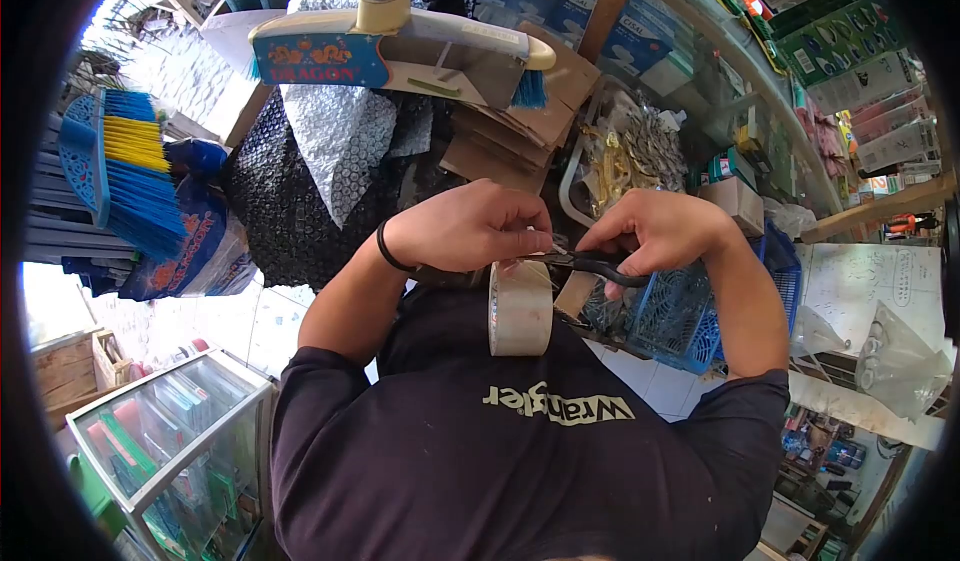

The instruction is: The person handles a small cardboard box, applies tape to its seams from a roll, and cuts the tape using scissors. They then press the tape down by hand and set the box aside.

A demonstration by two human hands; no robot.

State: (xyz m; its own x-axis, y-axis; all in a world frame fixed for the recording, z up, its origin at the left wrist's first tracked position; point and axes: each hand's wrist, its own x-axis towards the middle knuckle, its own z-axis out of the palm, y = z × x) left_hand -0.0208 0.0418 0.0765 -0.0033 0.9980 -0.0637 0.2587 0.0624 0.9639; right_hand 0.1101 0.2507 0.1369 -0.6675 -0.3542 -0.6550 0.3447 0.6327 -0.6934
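My left hand [480, 226] is closed in a pinch on something small and pale at its fingertips, just above a wide roll of tape [521, 311]. The roll is close against the front of my dark shirt. Black-handled scissors or pliers [610, 269] lie in the fingers of my right hand [655, 231], their metal end reaching the left fingertips. Which tool it is, I cannot tell. The two hands are almost touching over the roll's upper edge.
Ahead hangs a broom head in a Dragon sleeve [320, 61]. Behind it are bubble wrap [340, 141] and cardboard [510, 131]. Blue baskets [675, 311] stand at the right, a glass case [175, 431] at the lower left, a blue-yellow brush [130, 161] at the left.
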